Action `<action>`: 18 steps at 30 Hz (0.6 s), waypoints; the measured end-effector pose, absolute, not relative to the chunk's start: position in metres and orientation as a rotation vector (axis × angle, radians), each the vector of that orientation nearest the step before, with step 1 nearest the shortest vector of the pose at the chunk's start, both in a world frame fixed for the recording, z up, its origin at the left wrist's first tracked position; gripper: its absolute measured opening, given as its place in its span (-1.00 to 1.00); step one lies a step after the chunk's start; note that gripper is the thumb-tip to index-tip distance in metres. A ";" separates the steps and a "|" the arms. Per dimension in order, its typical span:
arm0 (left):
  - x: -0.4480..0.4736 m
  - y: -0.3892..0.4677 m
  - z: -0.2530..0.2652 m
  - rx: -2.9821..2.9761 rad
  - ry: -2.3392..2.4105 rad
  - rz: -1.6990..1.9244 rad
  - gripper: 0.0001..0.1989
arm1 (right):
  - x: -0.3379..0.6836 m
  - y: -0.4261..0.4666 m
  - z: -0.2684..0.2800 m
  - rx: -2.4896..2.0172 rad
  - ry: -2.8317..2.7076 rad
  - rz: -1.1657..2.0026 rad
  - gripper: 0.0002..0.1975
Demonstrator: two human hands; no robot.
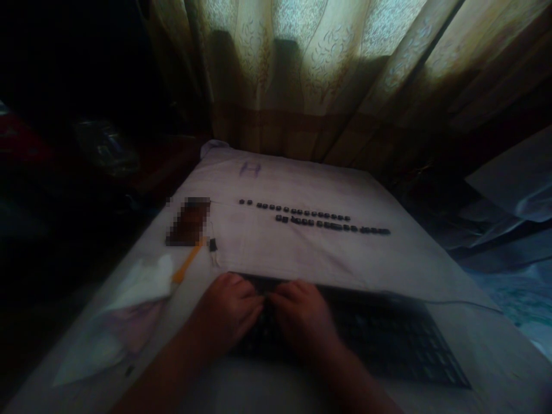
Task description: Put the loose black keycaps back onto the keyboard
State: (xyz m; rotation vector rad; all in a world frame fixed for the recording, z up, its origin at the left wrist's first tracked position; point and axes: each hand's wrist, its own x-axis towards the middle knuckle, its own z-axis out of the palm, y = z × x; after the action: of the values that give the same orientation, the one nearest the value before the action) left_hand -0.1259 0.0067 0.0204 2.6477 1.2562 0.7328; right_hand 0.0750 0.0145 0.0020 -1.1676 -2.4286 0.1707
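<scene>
A black computer keyboard (388, 333) lies across the front of the cloth-covered table, its cable running off to the right. Over its left part my left hand (228, 305) rests with curled fingers, the tips drawn together. My right hand (304, 313) comes in from the other side, fingers bent and pressed together, tips almost meeting those of the left. Whatever sits between the fingertips is too small and dark to make out. Beyond the keyboard, loose black keycaps (306, 213) are laid out in two rows.
On the left are a blurred-out dark rectangular object (190, 221), an orange flat tool (186, 265), a small black-and-white brush-like item (213, 247) and a crumpled white and pink cloth (129, 316). A small dark piece (130, 371) lies near the front left. Curtains (302, 69) hang behind the table.
</scene>
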 end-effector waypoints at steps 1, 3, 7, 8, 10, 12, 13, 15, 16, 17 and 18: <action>-0.126 0.007 0.020 2.645 1.256 0.735 -0.77 | 0.075 0.014 0.002 -1.177 -2.427 0.182 -0.74; -0.126 0.007 0.020 2.641 1.255 0.736 -0.79 | 0.075 0.015 0.003 -1.195 -2.424 0.195 -0.74; -0.127 0.008 0.019 2.635 1.252 0.757 -0.82 | 0.075 0.015 0.005 -1.215 -2.426 0.232 -0.76; -0.127 0.008 0.018 2.636 1.249 0.772 -0.81 | 0.075 0.015 0.006 -1.220 -2.424 0.242 -0.76; -0.127 0.008 0.017 2.637 1.244 0.807 -0.81 | 0.075 0.015 0.006 -1.226 -2.417 0.257 -0.76; -0.128 0.008 0.015 2.639 1.237 0.825 -0.80 | 0.074 0.014 0.007 -1.235 -2.407 0.265 -0.75; -0.128 0.008 0.015 2.638 1.237 0.829 -0.80 | 0.074 0.014 0.008 -1.240 -2.405 0.269 -0.75; -0.128 0.008 0.014 2.636 1.233 0.840 -0.79 | 0.075 0.014 0.009 -1.253 -2.404 0.284 -0.75; -0.128 0.008 0.014 2.633 1.232 0.844 -0.78 | 0.076 0.014 0.009 -1.256 -2.402 0.294 -0.75; -0.128 0.008 0.014 2.628 1.232 0.850 -0.78 | 0.078 0.015 0.009 -1.254 -2.394 0.304 -0.74; -0.127 0.008 0.014 2.624 1.230 0.859 -0.78 | 0.080 0.016 0.010 -1.248 -2.381 0.315 -0.73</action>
State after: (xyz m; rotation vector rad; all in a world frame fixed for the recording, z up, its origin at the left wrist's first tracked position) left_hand -0.1275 0.0083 0.0138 2.6238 1.2304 0.8589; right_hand 0.0799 0.0157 0.0095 -1.2485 -2.3809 0.3152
